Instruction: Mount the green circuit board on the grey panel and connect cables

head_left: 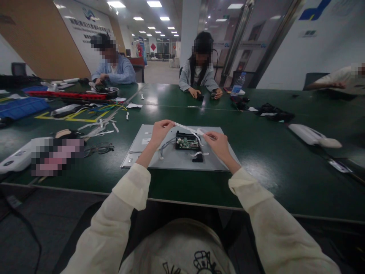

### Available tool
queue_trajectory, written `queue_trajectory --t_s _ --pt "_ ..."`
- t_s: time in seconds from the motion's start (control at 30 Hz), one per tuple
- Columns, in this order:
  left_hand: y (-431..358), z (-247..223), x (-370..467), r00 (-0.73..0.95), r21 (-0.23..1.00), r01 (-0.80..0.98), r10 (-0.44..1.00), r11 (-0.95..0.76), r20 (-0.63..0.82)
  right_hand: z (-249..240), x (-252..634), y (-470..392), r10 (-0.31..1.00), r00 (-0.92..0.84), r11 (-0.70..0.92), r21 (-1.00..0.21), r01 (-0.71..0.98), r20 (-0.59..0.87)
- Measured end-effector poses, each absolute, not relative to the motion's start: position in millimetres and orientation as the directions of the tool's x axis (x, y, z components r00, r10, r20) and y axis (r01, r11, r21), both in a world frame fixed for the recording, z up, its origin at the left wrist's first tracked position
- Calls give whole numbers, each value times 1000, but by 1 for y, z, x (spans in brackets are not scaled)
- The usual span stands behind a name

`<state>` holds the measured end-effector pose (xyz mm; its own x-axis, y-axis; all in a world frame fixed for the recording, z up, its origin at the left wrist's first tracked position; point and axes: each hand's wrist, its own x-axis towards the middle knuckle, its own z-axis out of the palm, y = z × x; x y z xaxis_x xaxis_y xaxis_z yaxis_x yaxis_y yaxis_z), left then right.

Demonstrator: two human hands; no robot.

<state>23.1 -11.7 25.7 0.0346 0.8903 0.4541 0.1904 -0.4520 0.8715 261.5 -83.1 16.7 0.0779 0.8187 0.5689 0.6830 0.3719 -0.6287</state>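
A white strip [185,128] stretches between my two hands above a grey metal panel [171,161] lying on the green table. My left hand [161,132] pinches its left end, and my right hand [218,142] has its fingers closed on the other end, where the strip folds over itself. Below the strip, a green circuit board [186,143] in a black frame sits on the panel. Grey cables [167,144] run from its left side. Another white strip piece [199,154] lies by a black part [197,158] just below the board.
Eyeglasses [99,148], white strips [99,129] and a white device [25,154] lie to the left. A blue tray [24,109] is farther left. On the right is a white device [312,136]. People sit across the table near a water bottle [238,84].
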Motion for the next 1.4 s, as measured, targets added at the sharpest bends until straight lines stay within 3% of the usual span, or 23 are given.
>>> queue_trajectory --t_s 0.27,0.77,0.87,0.97,1.2,1.3,1.4 --pt "-17 29 22 66 752 393 832 -528 550 19 262 -84 815 126 336 -638 693 566" --pt "-14 25 18 13 657 499 763 -566 647 20 263 -84 743 42 419 -513 749 668" --pt "-11 24 13 -71 657 567 765 -497 640 18 265 -83 712 16 422 -446 790 702" --pt "-15 28 14 -93 630 582 728 -514 679 17 264 -84 649 -81 456 -301 837 757" --pt "-48 33 46 330 357 562 598 -746 731 20 248 -94 604 -383 564 -35 825 698" --pt "-57 28 57 516 224 582 568 -782 641 20 243 -96 588 -420 576 7 818 691" --pt "-62 23 63 572 179 615 590 -768 569 19 241 -96 583 -415 578 2 816 698"
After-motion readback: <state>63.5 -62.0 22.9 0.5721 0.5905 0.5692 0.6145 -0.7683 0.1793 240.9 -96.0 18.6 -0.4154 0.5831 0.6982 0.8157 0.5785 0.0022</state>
